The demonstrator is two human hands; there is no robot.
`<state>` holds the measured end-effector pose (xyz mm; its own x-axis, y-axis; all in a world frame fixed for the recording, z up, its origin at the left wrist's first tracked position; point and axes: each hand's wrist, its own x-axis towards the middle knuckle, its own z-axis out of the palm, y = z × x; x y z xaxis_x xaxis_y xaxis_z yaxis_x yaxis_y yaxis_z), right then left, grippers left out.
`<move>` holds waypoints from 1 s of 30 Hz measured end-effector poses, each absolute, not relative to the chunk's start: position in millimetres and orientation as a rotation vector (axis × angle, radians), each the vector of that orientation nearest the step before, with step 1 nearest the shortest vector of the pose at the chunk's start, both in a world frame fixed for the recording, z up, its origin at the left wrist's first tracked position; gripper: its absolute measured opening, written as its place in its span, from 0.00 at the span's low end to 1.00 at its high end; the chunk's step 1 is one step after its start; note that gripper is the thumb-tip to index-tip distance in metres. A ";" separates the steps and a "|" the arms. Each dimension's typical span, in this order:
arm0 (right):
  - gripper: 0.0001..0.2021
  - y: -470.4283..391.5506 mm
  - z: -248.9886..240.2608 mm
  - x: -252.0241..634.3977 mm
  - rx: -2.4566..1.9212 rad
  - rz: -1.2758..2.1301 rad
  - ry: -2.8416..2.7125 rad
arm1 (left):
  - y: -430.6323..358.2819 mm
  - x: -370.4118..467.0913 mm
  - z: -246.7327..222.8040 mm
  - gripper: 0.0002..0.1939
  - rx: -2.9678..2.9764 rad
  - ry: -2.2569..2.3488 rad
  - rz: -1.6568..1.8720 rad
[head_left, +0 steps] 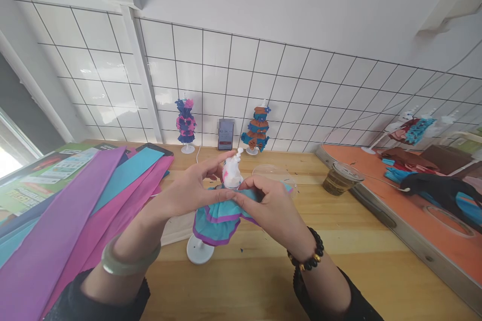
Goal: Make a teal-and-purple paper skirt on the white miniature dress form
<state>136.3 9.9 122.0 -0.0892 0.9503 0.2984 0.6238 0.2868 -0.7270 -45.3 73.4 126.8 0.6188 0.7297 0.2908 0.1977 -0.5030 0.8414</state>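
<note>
A small white dress form (232,174) on a round white base (200,250) leans between my hands. Around its lower part hangs a turquoise ruffled skirt (217,225) with purple edging. My left hand (196,188) curves round the form's left side, its thumb pressing the top of the ruffle at the waist. With thumb and fingers, my right hand (265,203) pinches a turquoise strip (248,194) against the waist, close to the left thumb. The strip's loose end sticks out past the right hand. The fingers behind the form are partly hidden.
Purple, blue and pink sheets (81,210) spread over the left side. Two dressed miniature forms (186,123) and a phone (225,135) stand by the tiled wall. A lidded container (342,179) is on the right, beside an orange board (406,175) holding cloth pieces.
</note>
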 end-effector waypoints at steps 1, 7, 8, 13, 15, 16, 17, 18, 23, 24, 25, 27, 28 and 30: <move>0.05 10.2 122.5 137.2 -1.401 0.514 -1.813 | 74.3 -45.5 126.4 0.36 2.027 0.729 0.841; 0.07 4.2 130.7 137.5 -1.212 0.247 -1.917 | 79.7 -49.1 125.4 0.39 1.951 0.803 0.919; 0.08 2.7 131.2 136.6 -1.185 0.210 -1.948 | 79.4 -49.1 125.6 0.41 1.921 0.811 0.930; 0.07 2.2 125.0 130.0 -1.000 -0.138 -2.114 | 75.3 -46.0 128.3 0.48 1.768 0.835 0.945; 0.08 4.8 120.9 126.8 -0.950 -0.309 -2.129 | 74.6 -44.4 128.8 0.49 1.749 0.844 0.934; 0.08 5.9 119.1 125.3 -0.930 -0.388 -2.128 | 74.7 -43.9 128.9 0.49 1.747 0.847 0.929; 0.09 6.8 117.7 123.9 -0.908 -0.465 -2.125 | 74.9 -43.6 128.8 0.49 1.745 0.848 0.930; 0.10 7.2 116.7 122.7 -0.884 -0.534 -2.121 | 75.1 -43.6 128.7 0.49 1.740 0.848 0.937; 0.13 5.5 116.4 117.9 -0.793 -0.698 -2.104 | 74.6 -45.4 130.4 0.47 1.684 0.867 0.958; 0.13 5.0 116.6 117.0 -0.784 -0.700 -2.114 | 74.3 -45.5 130.9 0.47 1.678 0.874 0.958; 0.14 4.8 116.7 116.1 -0.776 -0.699 -2.128 | 74.1 -45.5 131.3 0.47 1.674 0.881 0.959; 0.14 4.7 116.1 114.4 -0.772 -0.697 -2.161 | 74.2 -45.3 131.3 0.45 1.667 0.891 0.960; 0.14 4.8 115.4 113.7 -0.780 -0.696 -2.175 | 74.5 -45.1 131.0 0.45 1.663 0.889 0.958; 0.13 5.1 113.9 113.0 -0.797 -0.678 -2.218 | 75.5 -45.1 129.6 0.43 1.652 0.872 0.951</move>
<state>113.0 5.1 113.9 -0.5844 0.3448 0.7346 0.6964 0.6777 0.2360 -45.1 75.5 129.6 0.4309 0.8849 0.1771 0.0994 -0.2416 0.9653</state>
